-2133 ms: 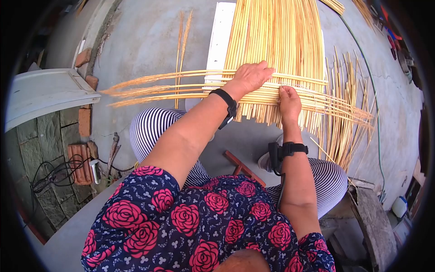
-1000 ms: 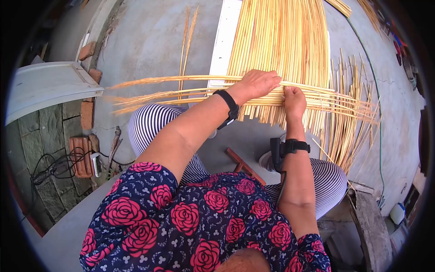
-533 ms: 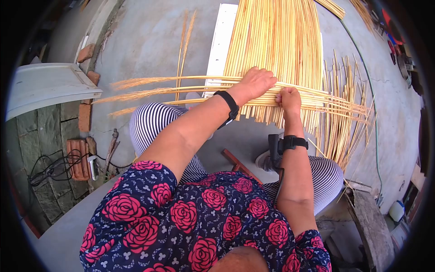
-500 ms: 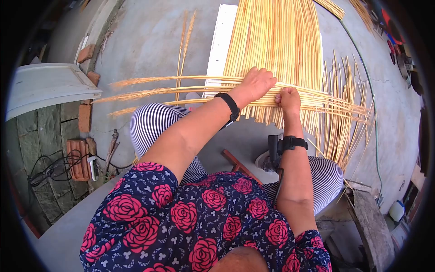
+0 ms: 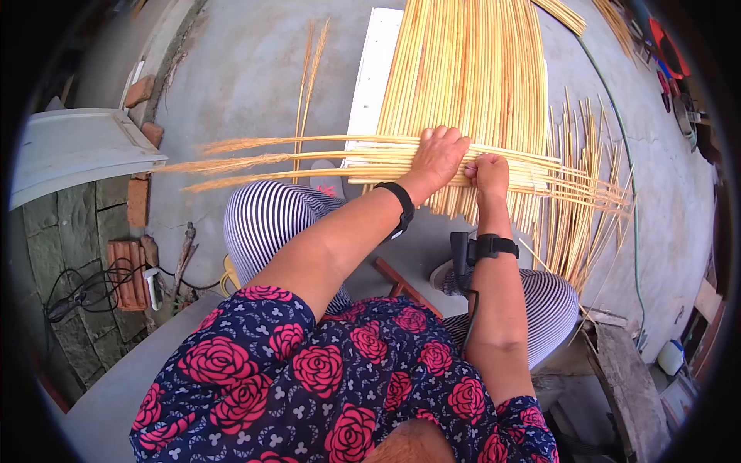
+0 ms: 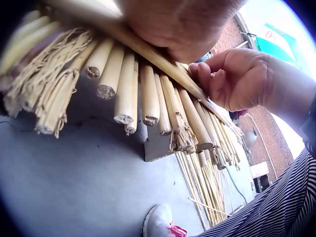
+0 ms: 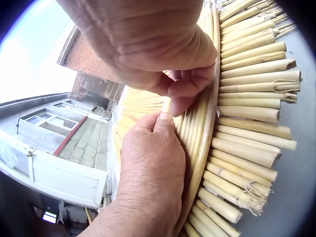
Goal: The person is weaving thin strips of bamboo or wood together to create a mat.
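A mat of straight yellow reed stalks point(image 5: 463, 69) lies lengthwise, crossed near its close end by several long stalks point(image 5: 378, 157) with feathery tips on the left. My left hand point(image 5: 438, 160) grips the crossing stalks from above, fingers bent over them. Just to the right, my right hand point(image 5: 491, 176) has curled fingers pinching at the same bundle. Seen from the right wrist, the left thumb point(image 7: 164, 129) meets a pale stalk point(image 7: 166, 105) beside the right fingertips. The left wrist view shows cut reed ends point(image 6: 150, 111) below both hands; the palms hide part of the hold.
A white board point(image 5: 370, 85) lies under the mat's left side. Loose reeds point(image 5: 583, 224) are spread at the right, near a green hose point(image 5: 634, 201). Two plumed stalks point(image 5: 309, 85) lie on the concrete floor point(image 5: 231, 77). A red wooden bar point(image 5: 405, 285) is between the legs.
My left hand has come slightly closer to my body, and the left part of the crossing stalks has shifted down with it. The right hand has stayed close beside it, still curled at the bundle.
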Tool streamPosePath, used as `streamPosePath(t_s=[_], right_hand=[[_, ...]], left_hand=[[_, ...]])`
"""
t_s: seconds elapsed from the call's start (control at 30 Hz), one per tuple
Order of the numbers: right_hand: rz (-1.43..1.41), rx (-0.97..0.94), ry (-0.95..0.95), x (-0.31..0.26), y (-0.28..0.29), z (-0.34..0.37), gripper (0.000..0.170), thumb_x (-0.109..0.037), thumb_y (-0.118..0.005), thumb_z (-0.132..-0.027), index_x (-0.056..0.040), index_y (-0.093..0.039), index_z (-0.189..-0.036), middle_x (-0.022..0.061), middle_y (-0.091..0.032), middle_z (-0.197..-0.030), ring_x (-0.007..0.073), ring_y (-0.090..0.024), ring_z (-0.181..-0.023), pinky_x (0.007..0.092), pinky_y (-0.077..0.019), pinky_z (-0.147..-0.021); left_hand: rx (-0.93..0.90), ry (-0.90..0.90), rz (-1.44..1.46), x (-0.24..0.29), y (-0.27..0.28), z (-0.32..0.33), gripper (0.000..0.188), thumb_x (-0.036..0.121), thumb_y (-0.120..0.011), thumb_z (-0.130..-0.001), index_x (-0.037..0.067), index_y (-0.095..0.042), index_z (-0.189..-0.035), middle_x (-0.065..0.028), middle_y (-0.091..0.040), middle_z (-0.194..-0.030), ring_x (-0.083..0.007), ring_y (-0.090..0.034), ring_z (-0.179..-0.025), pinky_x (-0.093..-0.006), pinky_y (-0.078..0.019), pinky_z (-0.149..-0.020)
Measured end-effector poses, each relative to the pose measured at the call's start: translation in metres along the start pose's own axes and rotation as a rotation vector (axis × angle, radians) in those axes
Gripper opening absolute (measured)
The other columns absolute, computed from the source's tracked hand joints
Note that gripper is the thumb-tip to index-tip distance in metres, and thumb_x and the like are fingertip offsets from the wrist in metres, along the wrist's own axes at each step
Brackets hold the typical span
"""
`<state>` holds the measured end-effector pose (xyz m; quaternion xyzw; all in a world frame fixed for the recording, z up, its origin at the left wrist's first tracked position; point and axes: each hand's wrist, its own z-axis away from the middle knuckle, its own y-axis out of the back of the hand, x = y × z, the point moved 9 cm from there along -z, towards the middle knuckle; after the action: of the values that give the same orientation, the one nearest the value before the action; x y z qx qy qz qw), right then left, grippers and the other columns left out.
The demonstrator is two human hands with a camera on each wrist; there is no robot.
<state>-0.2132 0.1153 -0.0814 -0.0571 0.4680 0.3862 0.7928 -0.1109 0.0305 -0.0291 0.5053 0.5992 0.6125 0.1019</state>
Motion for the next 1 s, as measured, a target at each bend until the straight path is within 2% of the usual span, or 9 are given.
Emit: streamPosePath(t_s=[0.17,0.27,0.37,0.4,0.43,0.6,0.73,0.87,1.0], right_hand=[[-0.076,0.024,0.038,-0.011,-0.006,-0.001,0.003,-0.003,-0.047,-0.088,-0.0053,-0.046,-0.089,0.0075,-0.060,-0.069,0.0108,-0.058,-0.053,0.0204,-0.0395,-0.041],[0.123,-0.056,0.024,-0.022,-0.006,-0.005,0.005,-0.007,-0.051,-0.087,-0.0053,-0.051,-0.091,0.0090,-0.061,-0.070,0.0122,-0.061,-0.054,0.0238,-0.0448,-0.045],[0.774,-0.023,0.170,-0.061,0.005,0.001,0.016,-0.021,-0.054,-0.085,-0.0087,-0.062,-0.092,0.0117,-0.064,-0.081,0.0259,-0.066,-0.068,0.0365,-0.0524,-0.064],[1.068,0.205,0.448,-0.092,0.004,0.010,0.022,-0.031,-0.054,-0.084,-0.0160,-0.069,-0.090,0.0118,-0.064,-0.095,0.0303,-0.065,-0.079,0.0422,-0.0514,-0.074],[1.098,0.173,0.495,-0.095,-0.004,0.010,0.022,-0.030,-0.056,-0.083,-0.0160,-0.071,-0.091,0.0116,-0.063,-0.101,0.0298,-0.064,-0.088,0.0420,-0.0513,-0.076],[1.208,-0.242,0.187,-0.077,-0.020,-0.022,0.025,-0.028,-0.053,-0.084,-0.0145,-0.070,-0.096,0.0113,-0.065,-0.107,0.0294,-0.062,-0.099,0.0411,-0.0506,-0.082],[1.330,-0.337,0.339,-0.072,-0.033,-0.041,0.025,-0.028,-0.052,-0.085,-0.0146,-0.069,-0.097,0.0116,-0.065,-0.108,0.0308,-0.062,-0.098,0.0417,-0.0502,-0.084],[1.319,-0.163,0.467,-0.082,-0.037,-0.034,0.026,-0.029,-0.051,-0.087,-0.0114,-0.069,-0.094,0.0126,-0.063,-0.103,0.0322,-0.063,-0.094,0.0424,-0.0505,-0.083],[1.101,0.061,0.610,-0.124,-0.038,-0.043,0.025,-0.030,-0.052,-0.088,-0.0105,-0.068,-0.091,0.0141,-0.063,-0.099,0.0300,-0.064,-0.089,0.0426,-0.0508,-0.079]], left_hand=[[-0.018,-0.022,0.010,0.000,0.001,0.000,0.023,0.013,-0.053,-0.083,0.014,-0.062,-0.104,-0.0024,-0.054,-0.091,-0.0216,-0.050,-0.095,-0.0376,-0.0360,-0.082],[-0.015,-0.031,-0.006,0.001,0.004,0.000,0.022,0.013,-0.052,-0.084,0.014,-0.062,-0.104,-0.0021,-0.054,-0.091,-0.0210,-0.050,-0.094,-0.0371,-0.0362,-0.081],[0.047,-0.047,-0.030,0.004,0.004,0.002,0.022,0.015,-0.053,-0.085,0.014,-0.061,-0.104,-0.0019,-0.053,-0.090,-0.0206,-0.050,-0.094,-0.0366,-0.0364,-0.081],[0.010,-0.052,-0.036,0.003,0.000,0.001,0.022,0.015,-0.054,-0.085,0.014,-0.062,-0.105,-0.0017,-0.052,-0.090,-0.0206,-0.050,-0.093,-0.0367,-0.0368,-0.080],[0.007,-0.055,-0.044,0.003,0.000,-0.001,0.022,0.015,-0.054,-0.085,0.014,-0.062,-0.105,-0.0017,-0.052,-0.090,-0.0206,-0.050,-0.093,-0.0367,-0.0369,-0.079],[-0.008,-0.033,-0.056,0.004,0.004,0.000,0.024,0.012,-0.052,-0.084,0.013,-0.062,-0.106,-0.0016,-0.053,-0.092,-0.0208,-0.050,-0.093,-0.0363,-0.0371,-0.078],[-0.049,-0.023,-0.051,0.004,0.001,0.000,0.027,0.010,-0.051,-0.084,0.012,-0.061,-0.108,-0.0019,-0.053,-0.093,-0.0202,-0.050,-0.095,-0.0361,-0.0365,-0.080],[-0.030,-0.025,-0.017,0.002,0.002,-0.002,0.023,0.011,-0.050,-0.083,0.012,-0.060,-0.104,-0.0023,-0.052,-0.092,-0.0197,-0.050,-0.095,-0.0362,-0.0363,-0.082],[0.011,-0.083,-0.016,0.010,0.003,0.003,0.023,0.012,-0.051,-0.082,0.010,-0.060,-0.103,-0.0026,-0.053,-0.091,-0.0197,-0.050,-0.093,-0.0358,-0.0364,-0.081]])
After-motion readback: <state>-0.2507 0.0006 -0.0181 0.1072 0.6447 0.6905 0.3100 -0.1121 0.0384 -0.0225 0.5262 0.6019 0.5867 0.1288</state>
